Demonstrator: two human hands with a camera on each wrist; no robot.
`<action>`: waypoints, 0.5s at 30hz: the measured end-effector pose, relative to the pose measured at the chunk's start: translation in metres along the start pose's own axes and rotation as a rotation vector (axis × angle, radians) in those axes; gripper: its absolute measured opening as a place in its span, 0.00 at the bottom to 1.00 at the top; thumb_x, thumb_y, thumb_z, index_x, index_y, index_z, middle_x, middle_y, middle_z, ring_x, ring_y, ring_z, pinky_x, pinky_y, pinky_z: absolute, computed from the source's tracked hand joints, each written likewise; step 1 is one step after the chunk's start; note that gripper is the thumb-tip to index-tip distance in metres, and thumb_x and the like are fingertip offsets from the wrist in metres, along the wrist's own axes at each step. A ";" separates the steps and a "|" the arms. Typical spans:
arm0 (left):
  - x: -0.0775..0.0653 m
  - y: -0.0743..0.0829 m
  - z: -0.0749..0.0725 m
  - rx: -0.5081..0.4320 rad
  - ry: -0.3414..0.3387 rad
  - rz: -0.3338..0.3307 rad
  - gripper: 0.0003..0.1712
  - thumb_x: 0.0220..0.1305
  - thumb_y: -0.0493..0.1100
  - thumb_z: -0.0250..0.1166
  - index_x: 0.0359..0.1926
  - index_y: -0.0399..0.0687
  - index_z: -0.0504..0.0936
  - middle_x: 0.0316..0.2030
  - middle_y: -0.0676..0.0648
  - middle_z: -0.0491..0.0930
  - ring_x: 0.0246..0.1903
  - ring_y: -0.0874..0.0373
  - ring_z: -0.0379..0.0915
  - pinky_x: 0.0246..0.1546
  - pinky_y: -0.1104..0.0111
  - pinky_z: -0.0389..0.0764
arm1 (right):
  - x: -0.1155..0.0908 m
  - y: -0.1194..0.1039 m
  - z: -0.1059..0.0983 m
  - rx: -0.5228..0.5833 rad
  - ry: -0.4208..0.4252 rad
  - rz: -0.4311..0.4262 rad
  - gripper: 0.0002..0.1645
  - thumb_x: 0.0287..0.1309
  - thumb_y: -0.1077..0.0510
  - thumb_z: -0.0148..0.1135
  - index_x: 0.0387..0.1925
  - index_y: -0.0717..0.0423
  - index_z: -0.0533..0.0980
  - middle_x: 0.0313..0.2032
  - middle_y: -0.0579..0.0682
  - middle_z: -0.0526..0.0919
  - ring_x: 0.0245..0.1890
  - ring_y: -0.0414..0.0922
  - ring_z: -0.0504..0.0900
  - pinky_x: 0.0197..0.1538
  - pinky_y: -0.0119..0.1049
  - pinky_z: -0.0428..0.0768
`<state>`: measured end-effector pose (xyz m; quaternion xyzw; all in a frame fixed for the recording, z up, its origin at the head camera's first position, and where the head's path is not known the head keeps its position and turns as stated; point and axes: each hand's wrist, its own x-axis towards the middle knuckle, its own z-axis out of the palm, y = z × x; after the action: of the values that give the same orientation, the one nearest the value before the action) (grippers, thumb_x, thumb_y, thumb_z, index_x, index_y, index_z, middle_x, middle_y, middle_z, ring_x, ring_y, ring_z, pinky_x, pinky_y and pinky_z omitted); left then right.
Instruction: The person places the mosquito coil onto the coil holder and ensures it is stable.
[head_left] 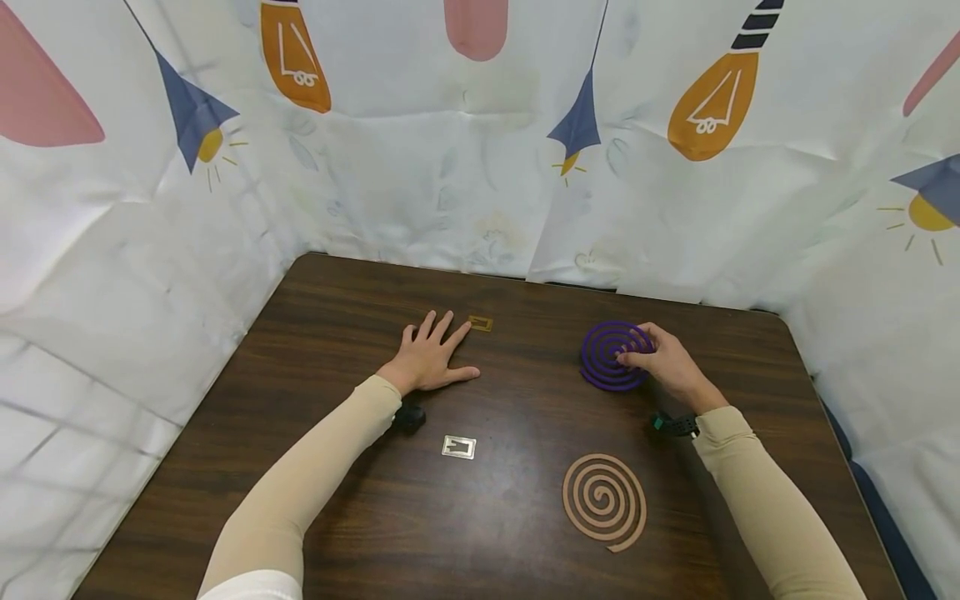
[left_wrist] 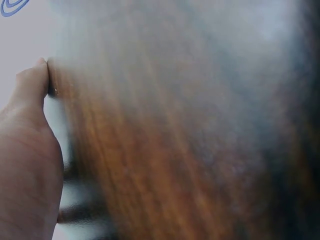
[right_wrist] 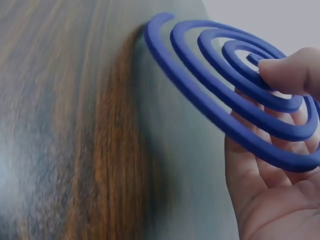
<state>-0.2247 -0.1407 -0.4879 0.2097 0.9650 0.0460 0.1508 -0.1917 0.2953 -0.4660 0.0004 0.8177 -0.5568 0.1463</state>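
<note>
A purple spiral mosquito coil is held in my right hand over the far right part of the table. In the right wrist view the thumb presses on the coil's centre while the other fingers support its underside, and the coil is tilted. My left hand lies on the table with its fingers spread. Beside its index fingertip is a small gold-coloured metal plate; whether they touch, I cannot tell. A brown mosquito coil lies flat nearer to me. Left of it rests a silver metal plate with a cutout.
The dark wooden table has rounded far corners. White cloth printed with lamps and bulbs hangs along the table's back and sides. Each wrist wears a dark camera band.
</note>
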 end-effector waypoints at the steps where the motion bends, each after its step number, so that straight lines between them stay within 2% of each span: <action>1: 0.000 0.000 0.000 0.000 0.000 0.000 0.55 0.68 0.81 0.47 0.85 0.67 0.39 0.85 0.43 0.36 0.84 0.36 0.30 0.76 0.33 0.48 | 0.000 0.000 0.001 0.021 -0.003 0.004 0.29 0.65 0.60 0.70 0.60 0.65 0.67 0.45 0.41 0.84 0.43 0.31 0.86 0.49 0.25 0.83; 6: 0.001 -0.002 0.001 -0.004 -0.005 0.001 0.55 0.68 0.82 0.46 0.85 0.68 0.38 0.85 0.43 0.35 0.84 0.37 0.29 0.77 0.33 0.47 | 0.001 -0.002 0.003 0.129 -0.012 0.018 0.19 0.69 0.58 0.67 0.54 0.60 0.69 0.42 0.35 0.81 0.43 0.31 0.80 0.47 0.24 0.80; 9: 0.000 -0.002 0.001 -0.011 -0.009 0.004 0.55 0.68 0.82 0.46 0.85 0.68 0.38 0.85 0.43 0.34 0.84 0.37 0.28 0.77 0.32 0.45 | 0.002 -0.004 0.005 0.194 -0.018 0.026 0.15 0.71 0.58 0.65 0.49 0.57 0.69 0.40 0.36 0.78 0.40 0.33 0.76 0.44 0.25 0.77; 15: 0.000 -0.001 0.001 -0.026 -0.018 0.003 0.55 0.68 0.81 0.47 0.85 0.67 0.38 0.85 0.43 0.33 0.84 0.37 0.27 0.77 0.32 0.44 | 0.005 -0.008 0.008 0.252 -0.017 0.032 0.15 0.72 0.57 0.65 0.48 0.57 0.67 0.35 0.37 0.75 0.35 0.34 0.73 0.40 0.28 0.75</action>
<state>-0.2242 -0.1417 -0.4889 0.2097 0.9625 0.0569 0.1621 -0.1956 0.2845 -0.4623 0.0272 0.7397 -0.6529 0.1610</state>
